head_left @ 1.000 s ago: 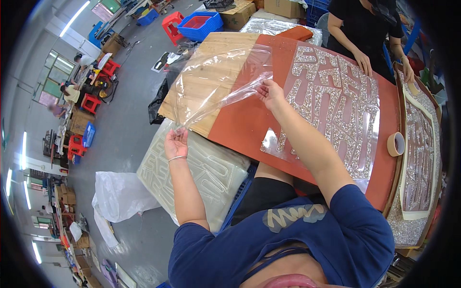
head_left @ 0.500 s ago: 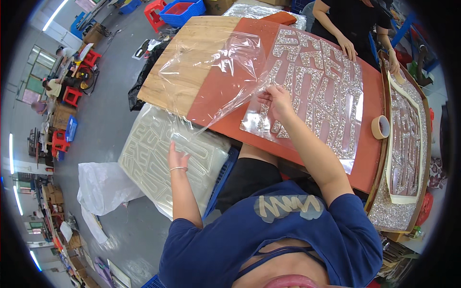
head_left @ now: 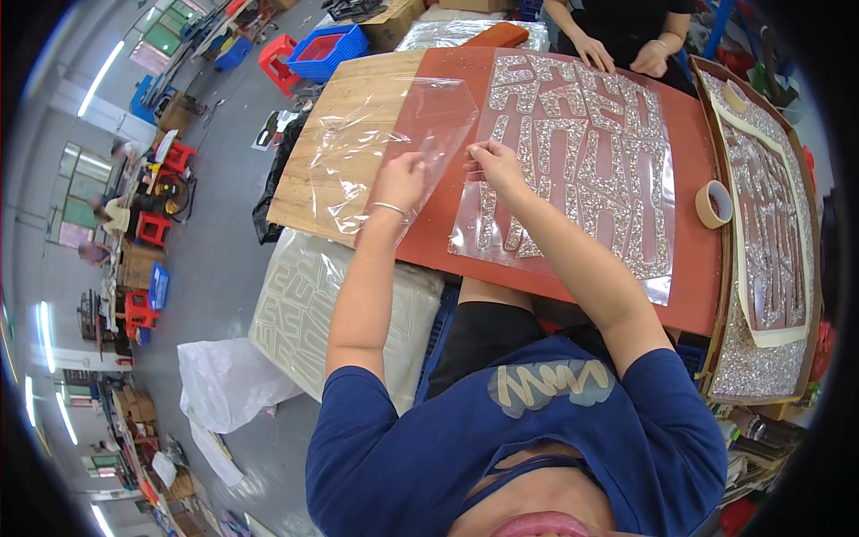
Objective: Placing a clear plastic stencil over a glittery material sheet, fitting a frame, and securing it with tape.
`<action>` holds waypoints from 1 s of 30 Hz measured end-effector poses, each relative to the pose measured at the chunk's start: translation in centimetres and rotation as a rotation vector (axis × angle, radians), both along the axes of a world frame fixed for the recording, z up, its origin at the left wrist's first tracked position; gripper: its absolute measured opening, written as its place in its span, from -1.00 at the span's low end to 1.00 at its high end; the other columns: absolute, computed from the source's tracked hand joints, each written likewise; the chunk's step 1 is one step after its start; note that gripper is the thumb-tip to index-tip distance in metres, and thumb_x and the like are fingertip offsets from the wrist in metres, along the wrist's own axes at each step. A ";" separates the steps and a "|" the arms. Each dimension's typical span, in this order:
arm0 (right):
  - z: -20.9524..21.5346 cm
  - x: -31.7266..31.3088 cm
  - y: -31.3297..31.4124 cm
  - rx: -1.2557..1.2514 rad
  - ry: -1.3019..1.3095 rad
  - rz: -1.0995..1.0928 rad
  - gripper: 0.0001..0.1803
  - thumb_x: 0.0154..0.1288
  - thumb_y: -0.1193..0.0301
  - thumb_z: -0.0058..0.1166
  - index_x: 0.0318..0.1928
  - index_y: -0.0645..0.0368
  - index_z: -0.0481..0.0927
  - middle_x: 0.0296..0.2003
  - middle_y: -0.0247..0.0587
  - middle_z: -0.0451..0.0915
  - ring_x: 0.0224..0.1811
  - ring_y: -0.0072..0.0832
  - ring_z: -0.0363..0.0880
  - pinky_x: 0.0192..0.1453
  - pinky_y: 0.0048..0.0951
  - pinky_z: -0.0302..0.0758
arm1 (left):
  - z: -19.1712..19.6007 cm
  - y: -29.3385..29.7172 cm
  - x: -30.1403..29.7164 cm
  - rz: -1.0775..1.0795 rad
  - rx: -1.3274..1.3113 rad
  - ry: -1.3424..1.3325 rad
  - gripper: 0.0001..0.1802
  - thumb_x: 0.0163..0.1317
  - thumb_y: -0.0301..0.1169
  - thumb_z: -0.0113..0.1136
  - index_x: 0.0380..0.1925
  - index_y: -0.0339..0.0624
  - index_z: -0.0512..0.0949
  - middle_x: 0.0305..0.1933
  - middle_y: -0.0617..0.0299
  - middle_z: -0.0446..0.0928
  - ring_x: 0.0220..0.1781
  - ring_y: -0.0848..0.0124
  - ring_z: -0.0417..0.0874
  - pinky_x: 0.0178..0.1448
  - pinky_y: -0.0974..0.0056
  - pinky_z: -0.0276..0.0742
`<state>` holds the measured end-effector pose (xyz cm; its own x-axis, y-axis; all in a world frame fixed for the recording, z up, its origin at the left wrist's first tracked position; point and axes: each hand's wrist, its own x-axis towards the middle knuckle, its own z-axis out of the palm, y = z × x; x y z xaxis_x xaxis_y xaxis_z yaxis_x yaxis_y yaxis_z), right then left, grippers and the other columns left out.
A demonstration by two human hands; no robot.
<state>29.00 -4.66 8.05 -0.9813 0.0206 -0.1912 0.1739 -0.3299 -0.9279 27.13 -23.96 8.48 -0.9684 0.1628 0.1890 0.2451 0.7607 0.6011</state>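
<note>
A sheet of clear plastic film lies loosely over the wooden board and red surface of the table. My left hand is closed on this film near its right side, the fingers curled. Just right of the film's edge, my right hand is pinched closed over the table; what it holds, if anything, cannot be made out. Under and beyond that hand lies a clear sheet with glittering rhinestone shapes. Below my left forearm is a stack of pale sheets with similar outlined shapes.
A tape roll stands on the table's right side, beside a shallow tray of loose stones. Across the table are a co-worker's hands. A white plastic bag sits on the floor at left; blue baskets stand beyond.
My left hand has moved up from the pale stack to the film over the table. The film lies flatter and further left. My right hand has shifted slightly left and up; the co-worker's hands have come together.
</note>
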 end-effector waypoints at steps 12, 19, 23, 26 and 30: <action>-1.4 -3.2 -2.1 0.468 0.407 -0.044 -0.78 0.17 0.49 0.05 -0.14 0.20 0.55 -0.27 -0.15 0.53 -0.30 -0.41 0.56 -0.18 -0.39 0.52 | 4.3 -2.1 -0.7 -0.017 0.678 -0.705 -0.66 0.34 -0.39 0.00 0.06 -0.30 0.39 -0.03 0.07 0.57 -0.11 0.32 0.64 -0.05 0.24 0.60; 2.0 -2.5 -2.7 0.658 0.518 -0.004 -0.80 0.16 0.46 0.06 -0.18 0.12 0.59 -0.20 -0.12 0.47 -0.23 -0.32 0.55 -0.09 -0.33 0.50 | 4.5 -2.3 0.0 -0.088 0.671 -0.737 -0.65 0.34 -0.35 0.01 0.07 -0.29 0.41 0.02 0.10 0.54 -0.01 0.34 0.60 0.03 0.26 0.55; 2.1 -2.4 -2.8 0.599 0.496 0.004 -0.81 0.14 0.44 0.09 -0.22 0.19 0.58 -0.24 -0.10 0.48 -0.24 -0.34 0.54 -0.09 -0.36 0.49 | 4.0 -1.6 0.6 -0.140 0.684 -0.693 -0.66 0.32 -0.38 0.06 0.04 -0.30 0.45 -0.05 0.21 0.56 -0.12 0.45 0.60 -0.03 0.34 0.55; 1.4 -2.4 -2.5 0.474 0.435 0.024 -0.79 0.11 0.42 0.13 -0.25 0.26 0.55 -0.27 -0.11 0.50 -0.24 -0.39 0.53 -0.10 -0.38 0.48 | 4.0 -0.5 0.9 -0.160 0.570 -0.665 -0.64 0.32 -0.37 0.06 0.07 -0.28 0.44 -0.06 0.24 0.56 -0.10 0.48 0.58 -0.03 0.36 0.54; 0.1 -2.1 -1.8 0.367 0.414 0.054 -0.80 0.16 0.41 0.17 -0.25 0.25 0.51 -0.40 -0.33 0.53 -0.34 -0.62 0.46 -0.20 -0.54 0.45 | 3.7 0.2 1.1 -0.247 0.450 -0.693 -0.62 0.32 -0.34 0.06 0.09 -0.26 0.42 -0.06 0.27 0.54 -0.08 0.49 0.57 -0.01 0.37 0.54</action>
